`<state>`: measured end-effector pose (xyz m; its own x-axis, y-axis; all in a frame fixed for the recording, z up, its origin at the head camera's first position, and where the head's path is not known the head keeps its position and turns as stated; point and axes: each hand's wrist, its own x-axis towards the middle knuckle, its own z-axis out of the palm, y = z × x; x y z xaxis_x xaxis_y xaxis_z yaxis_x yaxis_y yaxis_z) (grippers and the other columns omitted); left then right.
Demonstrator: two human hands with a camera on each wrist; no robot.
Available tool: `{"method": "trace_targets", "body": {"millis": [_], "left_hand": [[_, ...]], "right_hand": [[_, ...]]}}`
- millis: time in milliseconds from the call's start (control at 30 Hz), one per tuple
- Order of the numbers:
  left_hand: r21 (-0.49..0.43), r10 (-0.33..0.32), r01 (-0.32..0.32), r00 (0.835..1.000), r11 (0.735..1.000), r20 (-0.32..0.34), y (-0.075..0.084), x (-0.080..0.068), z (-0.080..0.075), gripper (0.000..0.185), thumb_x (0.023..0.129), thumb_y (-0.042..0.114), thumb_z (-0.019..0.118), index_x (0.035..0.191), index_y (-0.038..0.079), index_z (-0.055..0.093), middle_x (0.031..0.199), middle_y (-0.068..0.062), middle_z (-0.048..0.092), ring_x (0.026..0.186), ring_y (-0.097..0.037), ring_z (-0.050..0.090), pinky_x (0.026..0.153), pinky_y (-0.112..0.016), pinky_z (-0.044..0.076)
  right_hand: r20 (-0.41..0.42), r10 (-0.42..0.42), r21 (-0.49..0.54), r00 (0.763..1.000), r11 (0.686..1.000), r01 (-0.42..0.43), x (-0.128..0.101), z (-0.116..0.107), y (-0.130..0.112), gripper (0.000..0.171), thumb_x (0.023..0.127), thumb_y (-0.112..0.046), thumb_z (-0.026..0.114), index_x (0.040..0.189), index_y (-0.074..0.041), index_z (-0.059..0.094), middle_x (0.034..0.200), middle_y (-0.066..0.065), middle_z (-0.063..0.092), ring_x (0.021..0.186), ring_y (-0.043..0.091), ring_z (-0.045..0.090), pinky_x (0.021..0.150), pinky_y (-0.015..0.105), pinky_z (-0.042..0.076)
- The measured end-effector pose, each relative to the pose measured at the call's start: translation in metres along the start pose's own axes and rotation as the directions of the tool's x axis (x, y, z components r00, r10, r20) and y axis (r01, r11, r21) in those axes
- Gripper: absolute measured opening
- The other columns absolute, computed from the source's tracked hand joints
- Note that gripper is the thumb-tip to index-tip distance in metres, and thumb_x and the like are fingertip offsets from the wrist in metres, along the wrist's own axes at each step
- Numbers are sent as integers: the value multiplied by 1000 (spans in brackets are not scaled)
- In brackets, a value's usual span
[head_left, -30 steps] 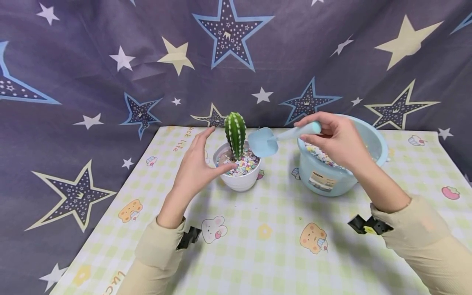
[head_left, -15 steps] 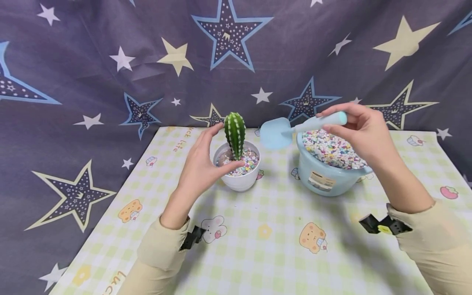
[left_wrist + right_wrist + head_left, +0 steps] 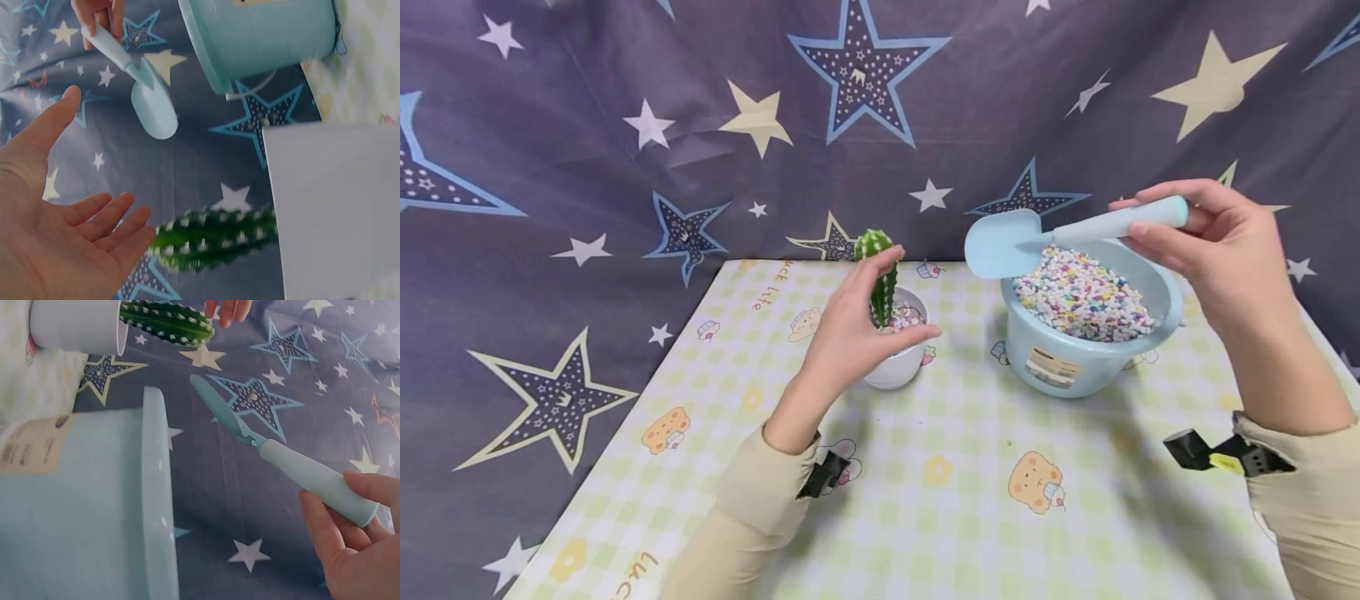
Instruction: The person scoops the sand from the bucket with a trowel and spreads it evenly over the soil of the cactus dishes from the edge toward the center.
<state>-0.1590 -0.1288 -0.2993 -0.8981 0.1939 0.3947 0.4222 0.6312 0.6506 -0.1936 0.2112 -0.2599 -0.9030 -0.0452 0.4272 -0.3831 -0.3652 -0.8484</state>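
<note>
A light blue trowel (image 3: 1003,243) is pinched by its handle in my right hand (image 3: 1232,237), above the blue bucket (image 3: 1060,367). Its blade looks bare and hangs over the bucket's left rim. Inside the bucket lie colorful pebbles (image 3: 1086,296). The cactus (image 3: 880,292) stands upright in a white pot (image 3: 895,373) with similar pebbles around its base. My left hand (image 3: 857,329) is spread in front of the pot, thumb and fingers apart, holding nothing and partly hiding the cactus. In the left wrist view the cactus (image 3: 215,239) shows just beyond the fingertips.
A checkered tablecloth (image 3: 940,533) with cartoon prints covers the table. Behind its far edge hangs a dark curtain (image 3: 685,75) with stars. The bucket stands right of the pot, with a strip of cloth between them.
My right hand has drawn the trowel right and up, from beside the cactus to over the bucket. My left hand has shifted right, across the front of the pot.
</note>
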Motion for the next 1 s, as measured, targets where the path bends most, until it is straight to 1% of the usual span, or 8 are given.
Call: {"method": "trace_targets", "body": {"millis": [133, 200, 300, 467, 667, 800, 933, 1000], "left_hand": [[11, 7, -7, 999, 1000, 35, 6, 5, 12, 93, 74, 40, 88, 151, 18, 41, 152, 0, 48, 140, -17, 46, 116, -41, 42], [23, 14, -15, 999, 1000, 51, 8, 8, 19, 92, 75, 41, 87, 151, 18, 41, 150, -1, 49, 139, -17, 47, 114, -41, 43], [51, 17, -21, 997, 998, 79, 11, 13, 28, 93, 75, 44, 86, 151, 17, 40, 149, -1, 51, 137, -17, 49, 112, -40, 46], [66, -3, -5, 993, 998, 122, 12, 21, 43, 92, 76, 48, 84, 151, 18, 40, 150, 0, 50, 137, -18, 48, 114, -39, 44], [81, -31, 18, 985, 997, 168, 10, 31, 61, 93, 76, 51, 83, 152, 19, 40, 151, 0, 49, 139, -19, 47, 116, -40, 42], [88, -44, 28, 981, 996, 191, 9, 37, 73, 94, 76, 51, 83, 152, 18, 40, 152, -1, 49, 138, -20, 48, 113, -40, 45], [90, -51, 34, 978, 995, 201, 6, 41, 85, 95, 76, 52, 83, 152, 17, 39, 154, -3, 46, 141, -21, 45, 116, -40, 43], [89, -51, 34, 978, 995, 201, 4, 42, 90, 97, 75, 52, 83, 153, 17, 38, 156, -4, 43, 143, -21, 43, 118, -41, 40]], "right_hand": [[-22, 8, 141, 1000, 990, -5, 0, -10, -5, 32, 82, 28, 58, 111, 14, 64, 98, 23, 76, 91, 28, 76, 75, 34, 62], [-39, 5, 182, 999, 983, 2, 0, -15, -6, 33, 83, 30, 54, 111, 15, 63, 96, 25, 75, 89, 31, 76, 73, 37, 62], [-59, 5, 230, 998, 973, 9, -1, -23, -7, 36, 84, 31, 51, 114, 15, 61, 94, 27, 75, 90, 33, 76, 72, 40, 62], [-100, 17, 235, 995, 972, 7, -3, -34, -7, 40, 85, 29, 52, 121, 13, 59, 91, 24, 76, 93, 32, 76, 71, 40, 62], [-161, 7, 206, 987, 978, 27, -2, -45, -7, 41, 84, 28, 56, 122, 11, 59, 91, 21, 76, 92, 29, 76, 70, 39, 62], [-187, -25, 191, 982, 980, 61, -2, -50, -5, 41, 83, 29, 56, 120, 12, 61, 92, 20, 77, 89, 29, 77, 67, 37, 62], [-186, -80, 185, 979, 976, 115, -2, -55, -4, 40, 81, 31, 55, 117, 15, 60, 91, 21, 76, 86, 29, 77, 65, 36, 62], [-191, -97, 161, 977, 978, 129, -3, -58, -3, 39, 81, 31, 56, 117, 15, 60, 91, 20, 76, 85, 28, 77, 64, 34, 62]]}}
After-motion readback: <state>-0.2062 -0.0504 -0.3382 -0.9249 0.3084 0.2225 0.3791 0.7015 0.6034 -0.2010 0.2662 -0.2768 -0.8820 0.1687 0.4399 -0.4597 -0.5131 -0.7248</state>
